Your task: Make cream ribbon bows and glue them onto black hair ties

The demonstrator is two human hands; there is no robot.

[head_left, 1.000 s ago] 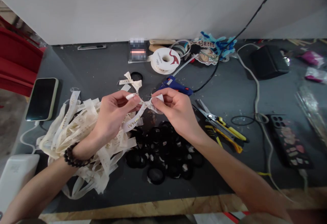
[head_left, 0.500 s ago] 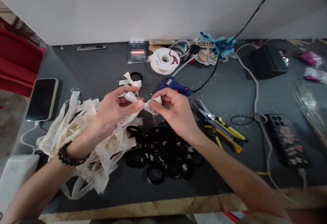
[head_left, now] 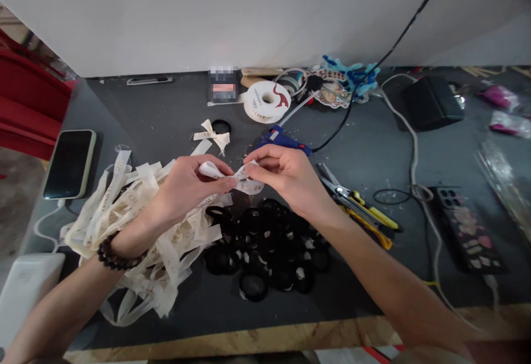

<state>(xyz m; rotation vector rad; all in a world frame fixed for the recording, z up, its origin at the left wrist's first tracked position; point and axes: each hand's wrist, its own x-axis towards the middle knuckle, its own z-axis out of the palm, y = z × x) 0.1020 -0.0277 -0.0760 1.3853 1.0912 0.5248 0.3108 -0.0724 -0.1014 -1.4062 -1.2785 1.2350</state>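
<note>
A white printed ribbon [head_left: 250,187], folded into loops, is pinched between both hands above the table. My left hand [head_left: 199,180] is closed on its left loop, thumb against fingers. On the other side, my right hand [head_left: 277,173] grips the right part near the middle. Below my hands lies a heap of black hair ties [head_left: 269,242], several with whitish bits on them. To the left spreads a tangled pile of cream ribbon strips [head_left: 153,237]. Beyond my left hand sits a ribbon bow [head_left: 213,134] beside a black hair tie [head_left: 221,126].
A ribbon spool [head_left: 265,101] and a blue glue gun [head_left: 282,140] lie at the back. Scissors [head_left: 352,203] with yellow handles are right of my hand. Phones [head_left: 69,164] lie at both sides, with cables across the right. A white power bank [head_left: 33,286] sits front left.
The ribbon has turned in my fingers, and more of its printed lower loop shows. A pale strip now sticks out behind my left hand. My hands have shifted slightly.
</note>
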